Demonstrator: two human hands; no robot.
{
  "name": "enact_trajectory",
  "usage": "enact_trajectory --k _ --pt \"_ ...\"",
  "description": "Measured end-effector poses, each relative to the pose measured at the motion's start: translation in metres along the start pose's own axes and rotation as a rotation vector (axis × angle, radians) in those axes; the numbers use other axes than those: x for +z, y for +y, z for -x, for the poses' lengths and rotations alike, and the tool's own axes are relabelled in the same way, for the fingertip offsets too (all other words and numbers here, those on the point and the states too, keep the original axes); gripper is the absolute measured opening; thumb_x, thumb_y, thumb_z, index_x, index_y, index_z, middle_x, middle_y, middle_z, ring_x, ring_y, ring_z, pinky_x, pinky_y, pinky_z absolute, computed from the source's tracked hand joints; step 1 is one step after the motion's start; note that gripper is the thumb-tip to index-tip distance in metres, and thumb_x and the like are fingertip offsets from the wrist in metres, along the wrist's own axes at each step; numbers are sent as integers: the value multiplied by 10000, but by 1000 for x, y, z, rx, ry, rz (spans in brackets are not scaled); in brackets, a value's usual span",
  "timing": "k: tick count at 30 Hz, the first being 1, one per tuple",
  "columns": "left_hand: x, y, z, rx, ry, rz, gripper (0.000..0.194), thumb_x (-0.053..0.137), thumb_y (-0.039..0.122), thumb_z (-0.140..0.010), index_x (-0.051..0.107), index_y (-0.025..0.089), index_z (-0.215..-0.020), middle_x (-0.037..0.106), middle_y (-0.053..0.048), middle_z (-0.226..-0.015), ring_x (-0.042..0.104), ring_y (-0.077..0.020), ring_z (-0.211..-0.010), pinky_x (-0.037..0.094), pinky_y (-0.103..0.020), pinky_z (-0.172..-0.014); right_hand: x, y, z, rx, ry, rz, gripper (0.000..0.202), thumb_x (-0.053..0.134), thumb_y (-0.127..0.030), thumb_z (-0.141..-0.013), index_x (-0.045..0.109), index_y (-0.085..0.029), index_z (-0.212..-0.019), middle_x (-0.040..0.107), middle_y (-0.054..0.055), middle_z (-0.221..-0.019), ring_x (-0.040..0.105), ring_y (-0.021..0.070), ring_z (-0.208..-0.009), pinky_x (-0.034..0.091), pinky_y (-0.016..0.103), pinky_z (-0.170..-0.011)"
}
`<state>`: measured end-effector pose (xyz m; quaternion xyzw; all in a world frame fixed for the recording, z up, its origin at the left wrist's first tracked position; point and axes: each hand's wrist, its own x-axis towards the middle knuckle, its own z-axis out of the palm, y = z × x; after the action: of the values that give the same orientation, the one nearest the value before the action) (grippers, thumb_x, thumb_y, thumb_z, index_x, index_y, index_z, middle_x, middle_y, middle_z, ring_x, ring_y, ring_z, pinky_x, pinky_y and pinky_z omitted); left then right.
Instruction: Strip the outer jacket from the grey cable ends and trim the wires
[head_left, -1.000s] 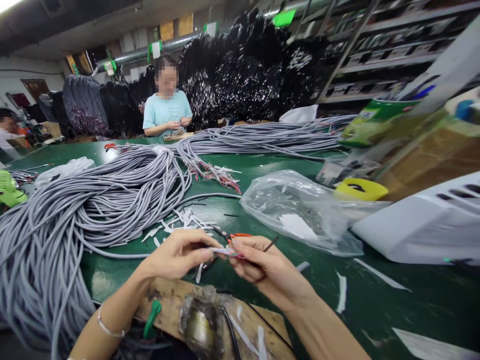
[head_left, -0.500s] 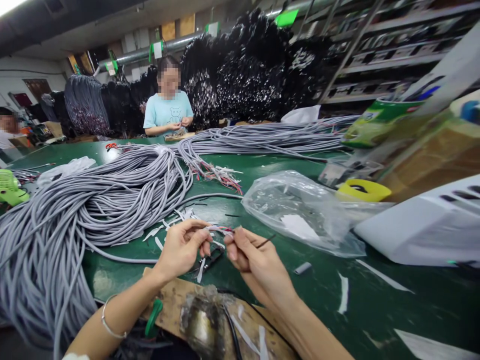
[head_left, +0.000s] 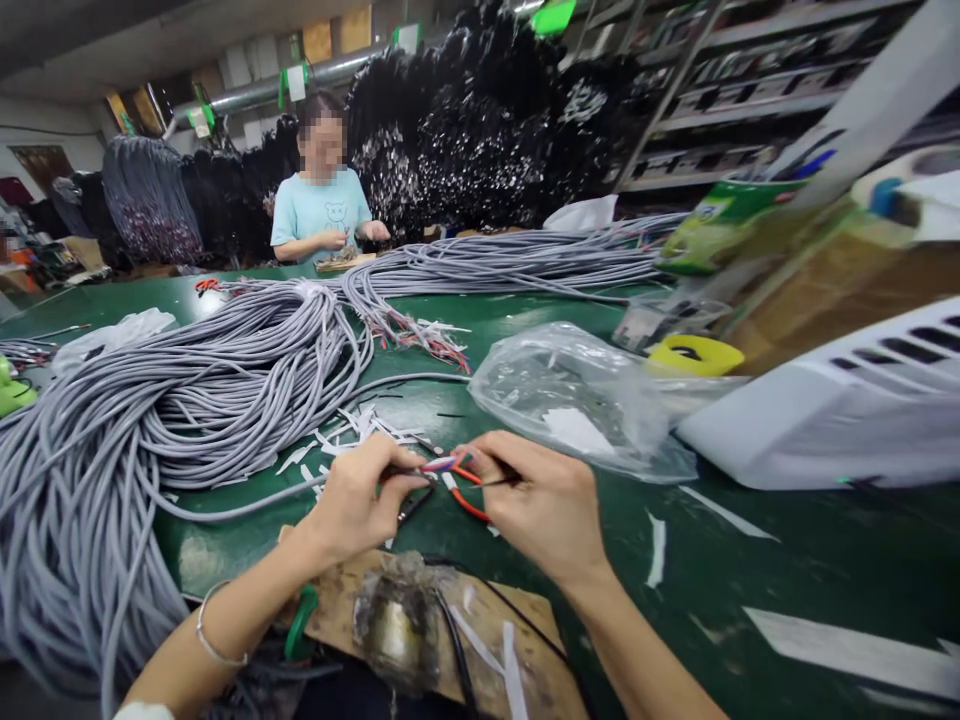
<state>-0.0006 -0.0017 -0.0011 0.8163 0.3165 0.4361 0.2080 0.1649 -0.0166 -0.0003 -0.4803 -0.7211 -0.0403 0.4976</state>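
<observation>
In the head view, my left hand (head_left: pixel 367 490) pinches a grey cable at its stripped end. Thin coloured wires (head_left: pixel 439 464), pink, white and bluish, stretch from there to my right hand (head_left: pixel 536 490). My right fingers are closed on the wires' tips, and a thin dark strand (head_left: pixel 501 483) lies against them. Just below the wires, a tool with red looped handles (head_left: pixel 471 508) shows partly behind my right hand; whether I touch it cannot be told. White scraps (head_left: pixel 367 425) lie beyond my left hand.
A large bundle of grey cables (head_left: pixel 225 380) covers the left. A clear plastic bag (head_left: pixel 577 400) and a white vented housing (head_left: pixel 825 400) are at right. Nearer me is a wooden board (head_left: pixel 330 600) with a metal lump (head_left: pixel 397 625). Across the green table (head_left: pixel 720 590), a person (head_left: pixel 322 200) works.
My right hand has turned over, its back now upward, still at the wires. The red handles have come into sight. The view has shifted slightly, and the person opposite has parted their hands.
</observation>
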Motion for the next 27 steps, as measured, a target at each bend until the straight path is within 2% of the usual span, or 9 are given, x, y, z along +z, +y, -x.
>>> enact_trajectory --k 3,5,9,11,13,17,21,24,27 --pt "0 1 0 -183 138 195 49 542 188 -767 560 145 -784 585 -23 -702 542 -118 -635 419 -209 -579 4 -5 0 123 -150 -139 352 449 -257 -822 459 -164 -482 386 -46 -432 351 67 -409 273 189 -415" --pt "2 -2 -2 -296 173 331 76 554 215 -757 551 146 -786 569 -11 -700 529 -105 -625 409 -198 -569 4 -5 2 166 -326 -251 369 420 -294 -829 454 -165 -485 385 -43 -448 347 72 -429 276 192 -422" --pt "4 -10 -8 -497 58 452 150 591 259 -716 542 139 -792 477 37 -609 445 -65 -522 347 -174 -492 -5 13 4 154 -834 -288 323 456 -275 -801 522 -165 -505 441 -40 -458 384 81 -436 301 193 -431" --pt "3 -11 -12 -541 43 482 217 593 312 -716 537 135 -829 439 51 -585 402 -54 -484 319 -173 -464 -9 24 5 98 -968 -178 147 605 -257 -701 614 -174 -580 548 -19 -531 474 110 -493 359 211 -482" --pt "0 -11 -14 -537 40 547 286 582 368 -725 533 129 -873 452 42 -598 398 -53 -487 325 -177 -470 -7 30 6 27 -916 -92 94 689 -234 -632 674 -197 -717 640 24 -692 555 166 -638 418 263 -596" --pt "-2 -8 -13 -475 -4 706 384 614 418 -702 533 143 -957 491 13 -687 448 -69 -564 359 -186 -523 19 17 10 -110 -732 -93 236 587 -101 -720 655 -210 -918 662 52 -913 552 192 -867 406 321 -780" --pt "-2 -9 -9 -341 39 756 227 593 353 -752 527 169 -868 477 18 -709 426 -58 -538 351 -194 -517 45 2 18 -230 -825 18 256 469 11 -715 638 -173 -775 650 47 -759 562 177 -759 399 288 -695" --pt "-3 -10 -6 -156 119 664 154 542 276 -800 518 161 -700 454 24 -642 398 -63 -527 356 -215 -551 47 2 22 -152 -723 164 273 396 31 -705 591 -154 -752 619 61 -730 558 173 -676 386 276 -620" --pt "-5 -9 -4 -29 207 556 238 521 251 -807 523 155 -589 446 5 -624 430 -95 -595 361 -225 -571 36 2 19 80 -450 73 223 330 -82 -824 538 -161 -812 590 46 -690 546 154 -594 380 246 -540"
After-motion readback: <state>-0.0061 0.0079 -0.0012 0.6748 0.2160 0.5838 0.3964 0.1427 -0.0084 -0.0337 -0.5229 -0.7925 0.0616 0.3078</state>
